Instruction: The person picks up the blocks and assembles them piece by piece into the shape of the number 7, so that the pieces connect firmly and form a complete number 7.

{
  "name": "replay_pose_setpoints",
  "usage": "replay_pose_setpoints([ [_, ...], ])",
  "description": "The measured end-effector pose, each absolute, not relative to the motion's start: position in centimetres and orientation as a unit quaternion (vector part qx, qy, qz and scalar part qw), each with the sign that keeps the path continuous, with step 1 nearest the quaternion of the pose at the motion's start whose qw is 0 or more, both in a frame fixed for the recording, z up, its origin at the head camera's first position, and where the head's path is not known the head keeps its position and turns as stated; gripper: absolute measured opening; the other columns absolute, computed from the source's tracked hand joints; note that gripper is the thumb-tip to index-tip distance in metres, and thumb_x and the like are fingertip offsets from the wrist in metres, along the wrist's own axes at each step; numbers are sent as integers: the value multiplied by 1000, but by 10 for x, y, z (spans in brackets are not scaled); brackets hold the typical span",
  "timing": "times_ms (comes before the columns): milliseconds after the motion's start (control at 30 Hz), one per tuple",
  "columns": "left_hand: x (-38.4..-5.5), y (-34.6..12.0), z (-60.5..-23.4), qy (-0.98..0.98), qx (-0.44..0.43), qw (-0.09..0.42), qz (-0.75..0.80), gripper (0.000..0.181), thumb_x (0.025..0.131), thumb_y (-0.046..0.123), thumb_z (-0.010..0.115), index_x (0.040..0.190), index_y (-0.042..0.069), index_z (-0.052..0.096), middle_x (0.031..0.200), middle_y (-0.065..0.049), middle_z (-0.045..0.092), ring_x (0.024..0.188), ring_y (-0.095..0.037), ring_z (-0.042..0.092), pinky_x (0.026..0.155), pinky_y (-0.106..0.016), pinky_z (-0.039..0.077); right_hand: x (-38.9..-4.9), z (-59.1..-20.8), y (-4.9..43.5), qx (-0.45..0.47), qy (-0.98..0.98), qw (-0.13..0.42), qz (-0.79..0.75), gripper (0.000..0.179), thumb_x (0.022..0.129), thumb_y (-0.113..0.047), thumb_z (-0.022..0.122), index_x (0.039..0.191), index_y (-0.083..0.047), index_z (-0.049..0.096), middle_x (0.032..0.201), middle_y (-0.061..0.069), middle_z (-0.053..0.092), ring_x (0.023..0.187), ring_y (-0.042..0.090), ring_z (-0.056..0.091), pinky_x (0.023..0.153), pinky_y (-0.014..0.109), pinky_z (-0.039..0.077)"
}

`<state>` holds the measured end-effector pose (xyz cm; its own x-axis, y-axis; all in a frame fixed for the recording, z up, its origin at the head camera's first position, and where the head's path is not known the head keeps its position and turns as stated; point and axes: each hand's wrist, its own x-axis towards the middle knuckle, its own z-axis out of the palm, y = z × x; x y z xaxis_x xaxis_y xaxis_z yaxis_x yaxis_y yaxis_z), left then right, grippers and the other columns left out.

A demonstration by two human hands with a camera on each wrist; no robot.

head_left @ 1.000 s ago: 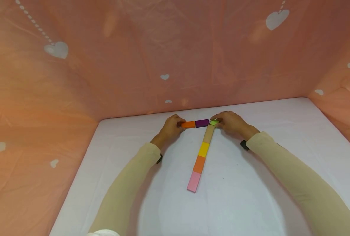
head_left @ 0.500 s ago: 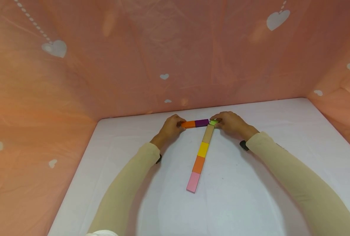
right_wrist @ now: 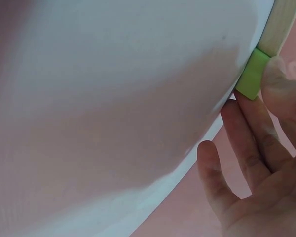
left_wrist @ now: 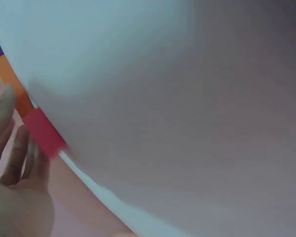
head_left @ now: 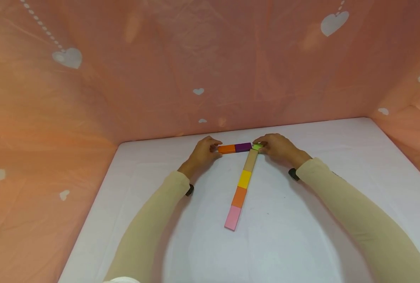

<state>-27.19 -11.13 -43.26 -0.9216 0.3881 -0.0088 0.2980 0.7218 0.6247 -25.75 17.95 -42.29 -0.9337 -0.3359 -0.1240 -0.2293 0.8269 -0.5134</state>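
My left hand (head_left: 200, 154) is spread loosely at the left end of a short row, its thumb and index finger either side of an orange block (head_left: 226, 149). A red block (left_wrist: 44, 132) lies beside its fingers in the left wrist view; the hand hides it from the head view. A purple block (head_left: 243, 147) continues the row to the right. My right hand (head_left: 280, 148) pinches a small green block (right_wrist: 254, 74) with thumb and fingers, at the corner where the row meets a tan block (head_left: 251, 160).
From the tan block, a slanting line runs toward me: a yellow block (head_left: 244, 179), a second orange block (head_left: 239, 197) and a pink block (head_left: 233, 218). All lie on a white table (head_left: 288, 236). A pink-orange cloth with hearts (head_left: 231, 78) rises behind the table's far edge.
My left fingers have loosened and spread from the end of the row, and the hand has shifted slightly left. The right hand and the blocks hold their places.
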Motion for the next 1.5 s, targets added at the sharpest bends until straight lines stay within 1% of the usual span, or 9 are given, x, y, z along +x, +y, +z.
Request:
replay_pose_setpoints([
  [133,-268,-125,-429,918,174,64,350,42,89,14,75,129,6,65,115,-11,61,113,-25,62,101,-35,53,-257,-422,180,-149,950,103,-255,38,96,-17,66,134,-18,63,124,9,67,111,28,62,102,48,51],
  [333,-265,-149,-429,918,168,45,355,39,88,18,77,124,5,69,112,-13,64,106,-26,60,98,-37,52,-257,-423,180,-153,950,99,-253,38,96,-17,67,133,-17,63,123,9,67,111,27,61,102,48,51],
  [500,-260,-162,-430,923,170,50,341,45,85,21,80,126,6,68,116,-12,65,108,-28,59,98,-41,51,-257,-423,179,-153,949,102,-255,38,96,-16,66,134,-17,63,123,10,67,111,28,60,102,49,51],
  [633,-258,-164,-434,926,171,56,331,46,86,20,79,128,7,67,117,-12,64,109,-28,58,100,-41,51,-256,-425,179,-153,949,101,-258,39,95,-16,67,134,-18,63,124,9,67,112,28,61,102,50,51],
  [767,-259,-165,-438,929,185,47,316,46,87,19,77,129,5,66,119,-14,64,109,-29,59,100,-41,50,-256,-426,180,-156,949,98,-255,39,95,-16,67,134,-18,63,123,9,67,112,28,61,102,49,51],
  [900,-259,-164,-439,933,191,41,301,46,88,19,76,130,6,66,122,-14,64,113,-29,58,103,-41,50,-257,-425,180,-156,950,97,-253,39,95,-17,67,134,-18,63,124,9,67,112,28,61,103,50,50],
  [1100,-257,-163,-438,937,182,45,294,41,90,19,73,129,7,66,126,-12,64,120,-29,54,109,-42,45,-258,-423,179,-155,950,97,-252,38,96,-19,66,134,-18,63,123,9,67,111,28,62,103,49,50],
  [1267,-255,-162,-438,938,167,50,300,39,91,18,73,128,7,67,125,-11,65,119,-28,54,110,-41,45,-257,-422,179,-163,948,105,-253,38,97,-19,65,135,-17,62,124,10,67,112,29,61,104,50,50],
  [1500,-256,-159,-438,940,164,46,295,38,91,19,72,127,7,67,121,-10,66,115,-26,53,107,-39,47,-258,-422,180,-160,949,107,-251,38,97,-19,64,135,-17,62,125,11,67,113,29,61,105,51,48],
])
